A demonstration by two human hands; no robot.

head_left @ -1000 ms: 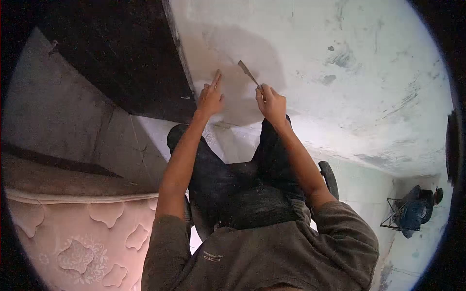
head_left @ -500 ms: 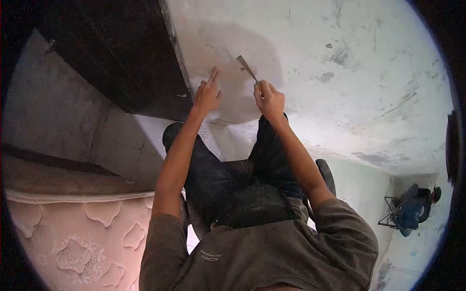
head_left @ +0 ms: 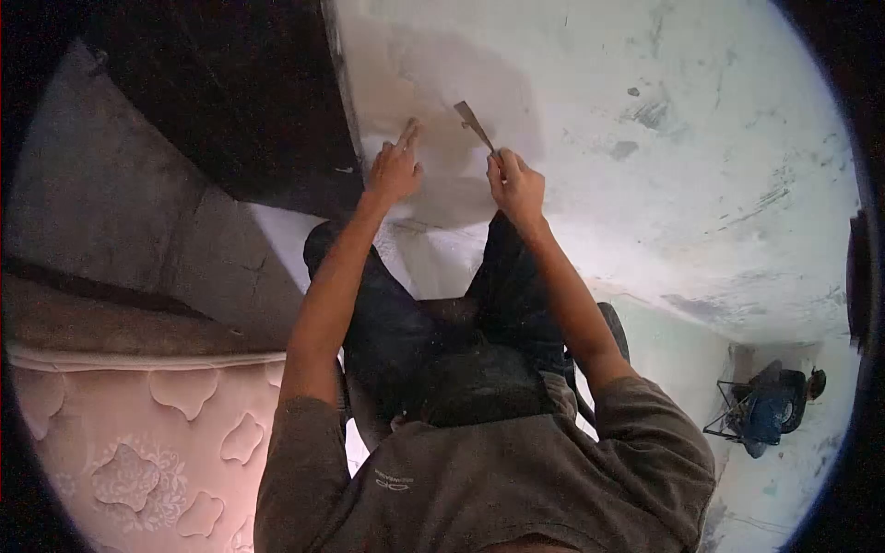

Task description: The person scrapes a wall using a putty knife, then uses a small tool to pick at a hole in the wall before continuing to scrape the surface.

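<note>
My right hand [head_left: 518, 189] is closed round the handle of a scraper [head_left: 474, 123], whose flat blade points up and left in front of the wall. Whether the blade touches the surface cannot be made out. My left hand [head_left: 396, 170] has its index and middle fingers stretched toward the wall [head_left: 590, 101], at a smoother, damp-looking patch, and holds nothing. The patch lies beside the edge of a dark panel [head_left: 230, 101].
A pink quilted mattress [head_left: 203, 452] lies at the lower left. Far right, a folding chair [head_left: 728, 410] holds dark and blue items [head_left: 770, 410]. My legs [head_left: 516, 286] are spread below my hands. Dark marks stain the wall.
The view has shifted slightly. The scraper and my right hand sit a little further right in the picture, and my left fingers are a bit higher and more spread.
</note>
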